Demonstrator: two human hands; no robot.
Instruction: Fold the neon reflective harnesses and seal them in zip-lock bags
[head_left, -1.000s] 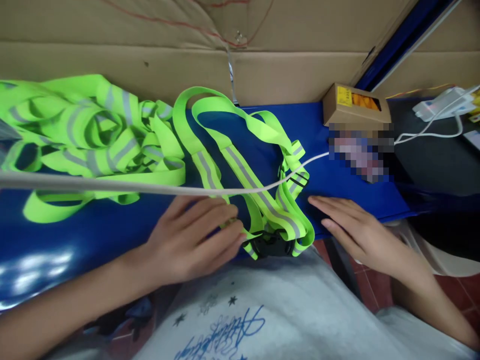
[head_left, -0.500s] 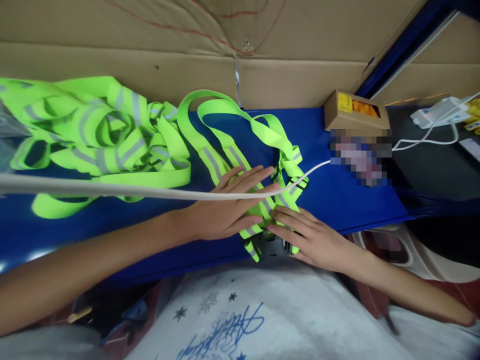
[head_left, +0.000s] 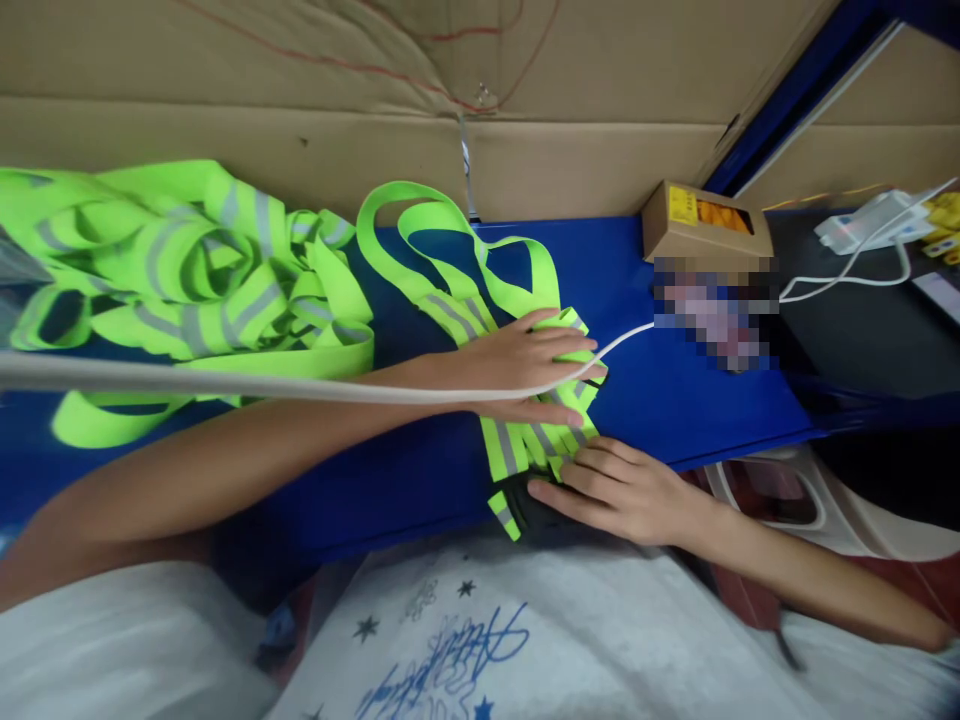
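Observation:
A neon-green reflective strap harness (head_left: 517,440) lies on the blue table (head_left: 675,390), its loops reaching back toward the cardboard wall. My left hand (head_left: 525,365) reaches across and grips a bunch of its straps near the middle, fingers curled round them. My right hand (head_left: 622,490) rests at the table's near edge, fingers pressing flat on the black buckle (head_left: 517,505) and the strap ends. A white cable (head_left: 300,385) runs across in front of my left wrist.
A heap of several more green reflective straps (head_left: 187,270) fills the table's left. A small cardboard box (head_left: 701,225) stands at the back right, with a white power strip (head_left: 870,220) beyond. Cardboard walls (head_left: 225,130) close the back.
My left hand has moved farther away and curled round the straps, gathering them together. My right hand has come in from the right and now lies on the buckle.

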